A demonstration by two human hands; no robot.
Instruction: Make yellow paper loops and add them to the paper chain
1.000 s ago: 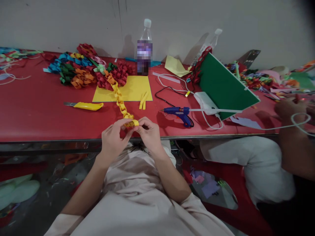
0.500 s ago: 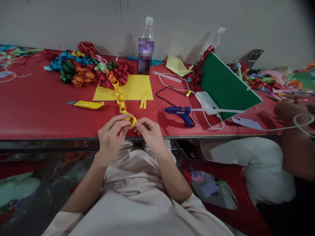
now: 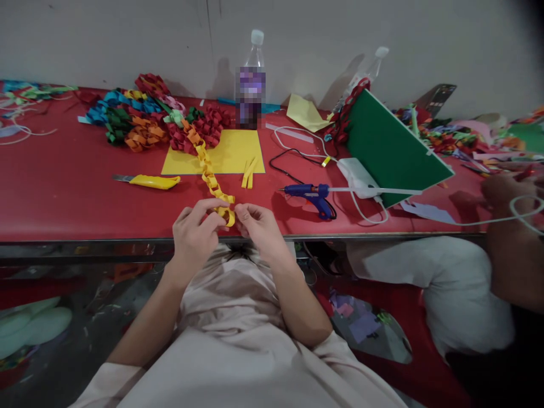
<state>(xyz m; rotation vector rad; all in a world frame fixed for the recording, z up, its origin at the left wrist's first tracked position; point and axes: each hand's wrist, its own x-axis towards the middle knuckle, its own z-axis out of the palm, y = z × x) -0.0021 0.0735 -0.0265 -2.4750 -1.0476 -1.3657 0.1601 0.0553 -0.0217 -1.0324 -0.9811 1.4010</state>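
My left hand pinches the near end of a yellow paper chain, at a curled paper link just over the table's front edge. Close on the link's right side is my right hand, thumb and fingers pressed together; whether a bit of paper lies between them is hidden. From the link the chain runs away across a yellow sheet into a heap of coloured paper chains. Two or so cut yellow strips lie on the sheet's near right corner.
A blue glue gun with a glue stick lies right of my hands, a yellow utility knife to the left. Behind stand a bottle and a leaning green board. White cables and a white power strip sit nearby. A co-worker's hand is far right.
My right fingers have come slightly away from the end link, which now hangs a little lower and looks more open. My left hand still pinches it, shifted slightly right.
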